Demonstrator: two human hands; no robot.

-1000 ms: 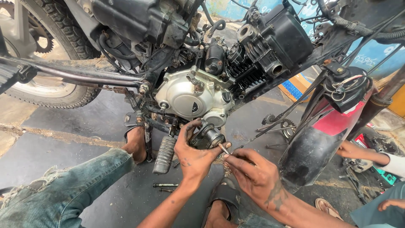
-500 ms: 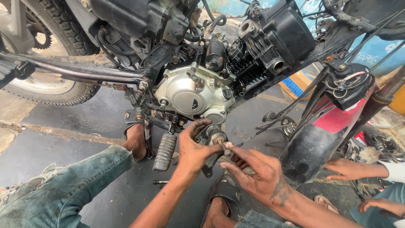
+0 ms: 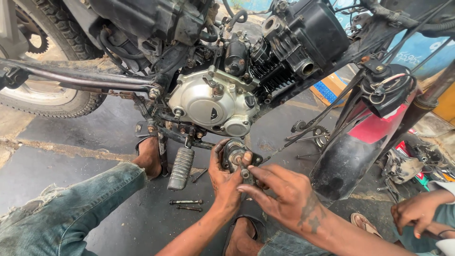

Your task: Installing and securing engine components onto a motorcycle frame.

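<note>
Left hand [image 3: 226,182] now cups the small round metal assembly [image 3: 235,155] lower, clear of the silver engine cover [image 3: 208,102]; right hand [image 3: 279,192] fingertips pinch its bolt [image 3: 245,173] — part's off, being worked in-hand.

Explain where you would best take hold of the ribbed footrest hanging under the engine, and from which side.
Take the footrest across its long ribbed body, coming in from the open floor side facing the camera. It hangs nearly upright with its top pinned at the frame bracket, so the lower free end gives the clearest grip. The left hand and right hand work on a small round part just beside it.
</note>
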